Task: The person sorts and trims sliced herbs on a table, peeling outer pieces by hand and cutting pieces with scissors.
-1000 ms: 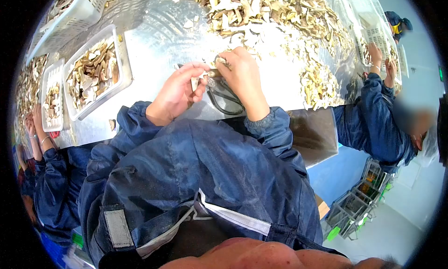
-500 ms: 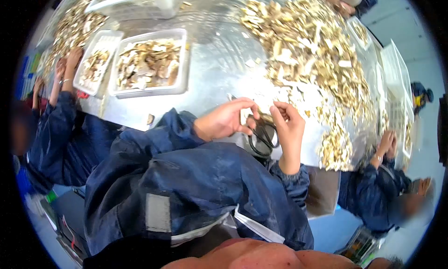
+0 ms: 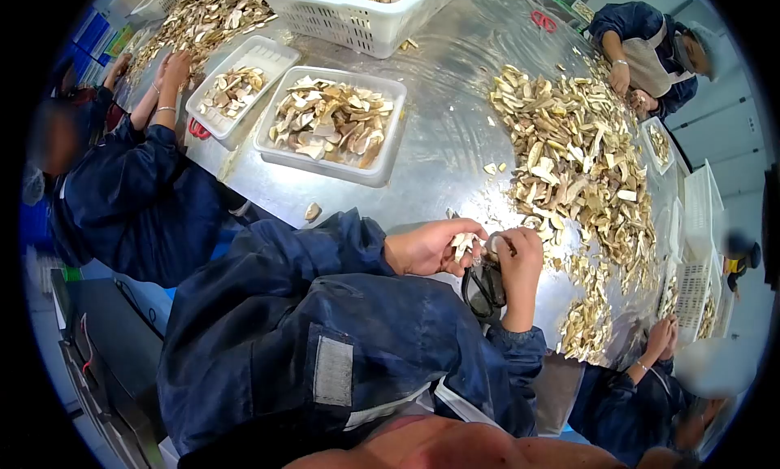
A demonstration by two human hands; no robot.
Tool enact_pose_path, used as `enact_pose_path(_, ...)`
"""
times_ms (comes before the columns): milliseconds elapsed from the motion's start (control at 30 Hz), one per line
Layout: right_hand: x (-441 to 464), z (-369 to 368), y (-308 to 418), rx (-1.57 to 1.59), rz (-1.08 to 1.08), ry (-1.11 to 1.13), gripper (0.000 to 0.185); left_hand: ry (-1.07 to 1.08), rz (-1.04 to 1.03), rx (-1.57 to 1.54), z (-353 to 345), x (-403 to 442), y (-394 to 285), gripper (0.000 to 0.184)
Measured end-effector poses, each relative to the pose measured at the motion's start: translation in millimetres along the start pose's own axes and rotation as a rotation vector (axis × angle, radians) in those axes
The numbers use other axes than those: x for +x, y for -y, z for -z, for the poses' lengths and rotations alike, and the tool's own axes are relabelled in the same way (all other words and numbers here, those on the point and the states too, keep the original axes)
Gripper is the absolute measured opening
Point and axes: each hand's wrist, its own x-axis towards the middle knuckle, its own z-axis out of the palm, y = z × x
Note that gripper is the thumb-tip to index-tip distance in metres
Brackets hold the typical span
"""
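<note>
My left hand is closed around pale mushroom slices, which stick out between its fingers. Close beside it, my right hand has its fingers pinched on a small brownish mushroom slice. Black-handled scissors show just under the right palm; whether a finger hooks them is hidden. Both hands are over the near edge of the metal table. Ahead and to the right spreads a large heap of sliced mushrooms, with smaller bits nearer me.
A clear tub of slices stands front left, beside a narrower white tray. Behind them is a white basket. One slice lies near my left sleeve. Red scissors lie far back. Co-workers sit around the table.
The view has shifted, so table and hands appear lower and farther right. Pale slices now show in my left hand, whose fingers have closed; before, they were more spread. My right fingers have curled inward.
</note>
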Motion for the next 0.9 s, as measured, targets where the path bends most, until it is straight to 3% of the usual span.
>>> enact_pose_path(67, -7.4, 10.9, -11.6, -0.05, -0.055, -0.013, 0.008, 0.073, -0.091, 0.012, -1.3, -1.6, 1.9, 0.024)
enact_pose_path(167, -27.2, 31.1, -33.4, -0.142, -0.074, -0.027, 0.008, 0.148, -0.049, -0.037, 11.2, 11.3, 7.7, 0.025)
enact_pose_path(267, -40.9, 52.8, -41.2, -0.199, -0.179, -0.18, 0.008, 0.18, 0.006, -0.033, 12.4, 17.2, 14.3, 0.026)
enact_pose_path(367, -37.1, 60.8, -37.5, -0.08, -0.261, -0.293, 0.013, 0.162, 0.075, 0.015, -1.0, 26.3, 22.6, 0.024)
enact_pose_path(433, -26.3, 50.9, -38.7, 0.018, -0.278, -0.288, 0.013, 0.179, 0.096, 0.053, -7.0, 37.0, 29.0, 0.023)
enact_pose_path(767, 33.5, 10.4, -41.6, -0.392, -0.265, -0.112, 0.011, 0.219, -0.042, 0.07, 4.1, 46.5, -5.7, 0.015)
enact_pose_path(900, 30.1, 10.3, -42.2, -0.333, -0.271, -0.075, 0.019, 0.227, -0.047, 0.045, 9.4, 50.4, -7.6, 0.018)
